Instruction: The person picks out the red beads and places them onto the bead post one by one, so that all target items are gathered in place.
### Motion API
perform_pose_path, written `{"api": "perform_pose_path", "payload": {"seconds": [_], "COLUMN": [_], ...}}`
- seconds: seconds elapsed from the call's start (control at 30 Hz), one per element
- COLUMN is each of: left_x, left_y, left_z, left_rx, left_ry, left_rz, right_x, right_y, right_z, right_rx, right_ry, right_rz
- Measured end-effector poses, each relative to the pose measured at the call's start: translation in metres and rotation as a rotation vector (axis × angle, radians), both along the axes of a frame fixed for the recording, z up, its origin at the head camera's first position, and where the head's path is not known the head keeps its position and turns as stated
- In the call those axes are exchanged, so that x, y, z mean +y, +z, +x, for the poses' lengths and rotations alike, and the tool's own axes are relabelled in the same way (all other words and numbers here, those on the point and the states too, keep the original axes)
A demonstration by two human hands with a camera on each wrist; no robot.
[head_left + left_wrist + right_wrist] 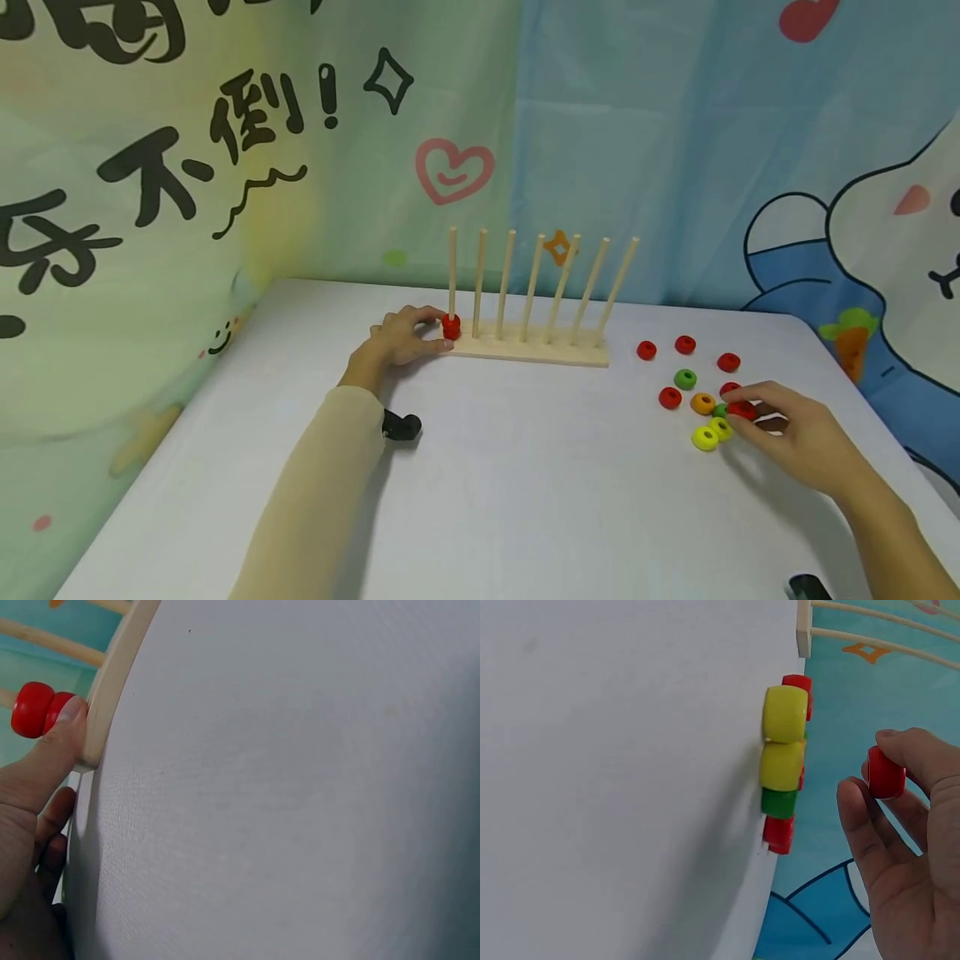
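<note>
A wooden peg rack (525,350) with several upright pegs stands toward the back of the table. Two red beads (34,710) are stacked on its leftmost peg. My left hand (405,337) grips the rack's left end, its thumb in front beside the lower bead and its fingers behind. Over at the right, my right hand (798,437) pinches a red bead (886,772) between thumb and fingers, raised above the table. Below and left of that hand lie loose beads: yellow (705,438), orange (702,403), green (685,379) and several red (671,397).
The white table (525,500) meets a printed cloth backdrop (637,125) behind the rack. A black strap end (402,426) sticks out at the left wrist. Another black piece (808,587) shows at the bottom right, near the right forearm.
</note>
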State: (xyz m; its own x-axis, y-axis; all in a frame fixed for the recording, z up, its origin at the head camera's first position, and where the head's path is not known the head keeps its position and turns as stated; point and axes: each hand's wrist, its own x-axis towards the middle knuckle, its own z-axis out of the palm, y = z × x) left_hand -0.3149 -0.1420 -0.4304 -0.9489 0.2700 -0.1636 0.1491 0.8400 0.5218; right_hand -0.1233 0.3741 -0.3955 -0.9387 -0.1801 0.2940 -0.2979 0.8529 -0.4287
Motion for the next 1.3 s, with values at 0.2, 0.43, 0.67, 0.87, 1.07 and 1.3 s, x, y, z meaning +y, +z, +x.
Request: {"api": "perform_pose_path", "payload": {"seconds": [0.2,0.43,0.67,0.87,1.07,1.3], "left_x": [-0.002,0.004,0.003,0.0,-0.002,-0.002], "left_y": [0.002,0.001,0.008,0.008,0.008,0.005], "left_z": [0.002,0.006,0.004,0.003,0.001,0.001], "left_rx": [0.017,-0.004,0.004,-0.011,-0.014,-0.004], "left_ry": [-0.001,-0.015,-0.026,-0.034,-0.038,-0.033], "left_rz": [0.018,0.039,0.024,0.014,0.028,0.037], "right_x": [-0.01,-0.017,-0.037,-0.06,-0.076,-0.11], "right_y": [0.006,0.008,0.011,0.017,0.017,0.018], "right_z": [-0.007,-0.011,-0.023,-0.035,-0.047,-0.056], "right_rx": [-0.015,-0.008,0.006,-0.012,-0.018,-0.007], "right_ry": [0.013,0.109,0.071,0.086,0.131,0.176], "right_rz": [-0.008,-0.025,-0.046,-0.125,-0.197,-0.268]}}
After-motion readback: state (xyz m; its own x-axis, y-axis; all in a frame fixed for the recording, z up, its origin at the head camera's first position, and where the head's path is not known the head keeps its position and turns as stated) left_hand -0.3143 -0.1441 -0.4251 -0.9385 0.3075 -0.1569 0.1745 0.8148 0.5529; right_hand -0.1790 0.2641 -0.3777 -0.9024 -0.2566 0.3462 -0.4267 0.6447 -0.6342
